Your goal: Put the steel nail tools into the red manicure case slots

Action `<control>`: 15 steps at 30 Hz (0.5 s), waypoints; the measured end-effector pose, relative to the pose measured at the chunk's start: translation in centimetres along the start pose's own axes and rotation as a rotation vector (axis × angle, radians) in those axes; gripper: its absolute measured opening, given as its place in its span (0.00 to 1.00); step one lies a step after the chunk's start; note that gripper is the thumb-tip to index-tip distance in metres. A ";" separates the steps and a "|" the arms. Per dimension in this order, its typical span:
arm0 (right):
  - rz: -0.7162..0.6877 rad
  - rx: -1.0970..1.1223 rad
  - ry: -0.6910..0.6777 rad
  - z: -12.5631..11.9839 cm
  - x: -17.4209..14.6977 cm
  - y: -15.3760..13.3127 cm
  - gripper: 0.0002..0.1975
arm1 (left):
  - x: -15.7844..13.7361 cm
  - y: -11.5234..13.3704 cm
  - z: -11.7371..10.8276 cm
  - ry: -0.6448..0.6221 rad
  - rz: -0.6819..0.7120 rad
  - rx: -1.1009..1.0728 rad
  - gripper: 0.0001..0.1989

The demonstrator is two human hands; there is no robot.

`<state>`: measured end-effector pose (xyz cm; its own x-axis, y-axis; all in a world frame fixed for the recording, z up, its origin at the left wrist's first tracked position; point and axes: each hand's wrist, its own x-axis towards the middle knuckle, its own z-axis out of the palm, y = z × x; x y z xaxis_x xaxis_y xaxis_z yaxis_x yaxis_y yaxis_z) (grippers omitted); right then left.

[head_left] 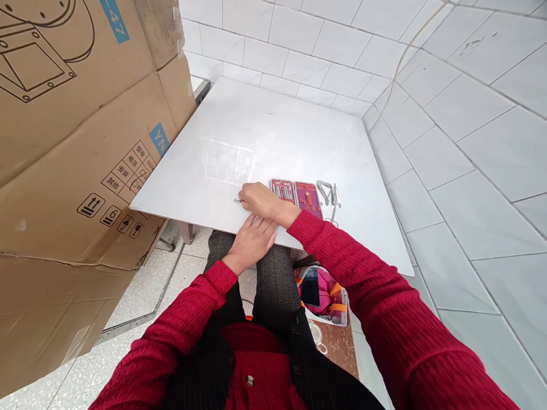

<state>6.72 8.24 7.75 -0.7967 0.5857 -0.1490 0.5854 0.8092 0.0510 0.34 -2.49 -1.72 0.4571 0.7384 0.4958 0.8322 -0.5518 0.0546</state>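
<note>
My right hand [261, 199] is closed in a fist near the front edge of the white board. A small silver metal tool [237, 200] pokes out past its fingers; the rest of the tool is hidden. Just below, my left hand [253, 238] lies with fingers stretched out at the board's edge, the fingertips partly covered by the right hand. Beyond my right wrist is an open red manicure case [306, 195], metal tools in its left half. To its right lie silver nippers [323, 191], another slim metal tool [335, 195] and small scissors [333, 217], partly behind my sleeve.
The white board [290, 125] serves as a tabletop against tiled walls. A large cardboard box [123, 131] stands along its left side. Below the board, right of my legs, a clear bag [337, 304] holds pink things and a dark phone [310, 287].
</note>
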 end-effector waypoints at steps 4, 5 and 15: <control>-0.004 0.000 0.003 0.0 -0.1 0.0 0.12 | 0.0 0.0 0.0 0.003 -0.001 0.000 0.14; -0.003 -0.005 0.003 0.0 -0.1 0.1 0.12 | 0.0 0.0 0.0 0.004 -0.001 -0.001 0.14; -0.016 -0.007 0.018 0.6 0.2 0.1 0.14 | 0.1 0.0 -0.1 0.013 -0.005 -0.005 0.13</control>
<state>6.77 8.41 7.15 -0.8088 0.5732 -0.1317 0.5713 0.8189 0.0554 0.36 -2.49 -1.59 0.4486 0.7363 0.5065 0.8331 -0.5497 0.0611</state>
